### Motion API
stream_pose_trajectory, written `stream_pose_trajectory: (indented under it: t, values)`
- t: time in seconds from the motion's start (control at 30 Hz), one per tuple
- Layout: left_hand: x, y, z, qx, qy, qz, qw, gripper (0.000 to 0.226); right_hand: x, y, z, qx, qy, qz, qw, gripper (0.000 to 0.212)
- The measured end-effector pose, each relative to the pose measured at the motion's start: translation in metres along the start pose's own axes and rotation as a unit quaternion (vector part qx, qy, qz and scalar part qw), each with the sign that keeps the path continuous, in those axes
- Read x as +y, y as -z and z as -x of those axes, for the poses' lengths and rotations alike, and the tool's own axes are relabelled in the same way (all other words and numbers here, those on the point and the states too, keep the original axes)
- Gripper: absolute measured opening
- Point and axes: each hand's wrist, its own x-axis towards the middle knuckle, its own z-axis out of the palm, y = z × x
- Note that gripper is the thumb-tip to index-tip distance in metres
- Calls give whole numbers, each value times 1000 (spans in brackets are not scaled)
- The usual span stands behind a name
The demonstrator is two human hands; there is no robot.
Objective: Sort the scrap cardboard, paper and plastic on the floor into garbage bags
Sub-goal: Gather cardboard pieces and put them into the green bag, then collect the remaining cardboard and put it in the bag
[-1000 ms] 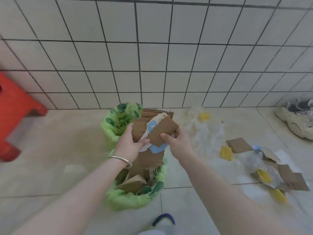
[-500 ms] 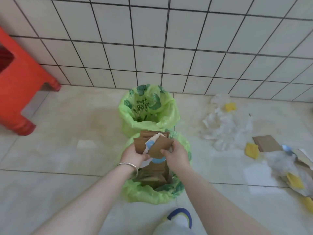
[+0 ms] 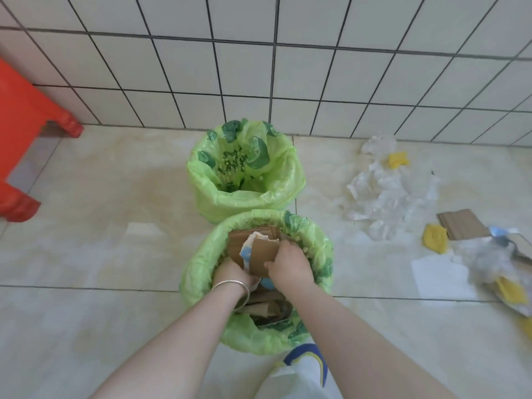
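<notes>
Two light green garbage bags stand on the floor, one behind the other. The near bag holds brown cardboard pieces. The far bag shows only its printed inside. A stack of cardboard scraps with a white and blue paper piece in it sits low in the near bag's mouth. My left hand, with a silver bangle on the wrist, grips the stack from the left. My right hand grips it from the right.
Clear plastic wrap, yellow scraps, a cardboard piece and white paper lie on the floor to the right. A red stool stands at the left by the tiled wall. My shoe is just below the near bag.
Both hands have brought the cardboard stack down from above the bags into the mouth of the near bag. The view has tilted downward.
</notes>
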Motion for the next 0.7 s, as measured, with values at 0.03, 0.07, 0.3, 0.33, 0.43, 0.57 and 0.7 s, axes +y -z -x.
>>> stream_pose_trajectory:
  t: [0.03,0.07,0.3,0.33,0.43,0.57,0.7]
  values:
    - [3,1,3,13,16,29,999,22,0,4,4,6,-1,-7,1000,49]
    - [6,3,9,40,23,54,998,37,0,10,8,18,0,-21,1000,51]
    - [52,8,90,303,-142,168,927,82,13,58,48,139,61,-99,983,54]
    - [59,9,99,313,-168,177,918,77,19,65,56,146,64,-107,981,48]
    - [90,9,126,241,-257,161,922,59,50,91,80,146,51,-154,976,33]
    - [151,-19,164,51,-373,76,923,37,119,132,112,180,-17,-240,954,28]
    - [214,-65,196,-38,-426,-16,904,38,196,162,131,243,-90,-281,924,28]
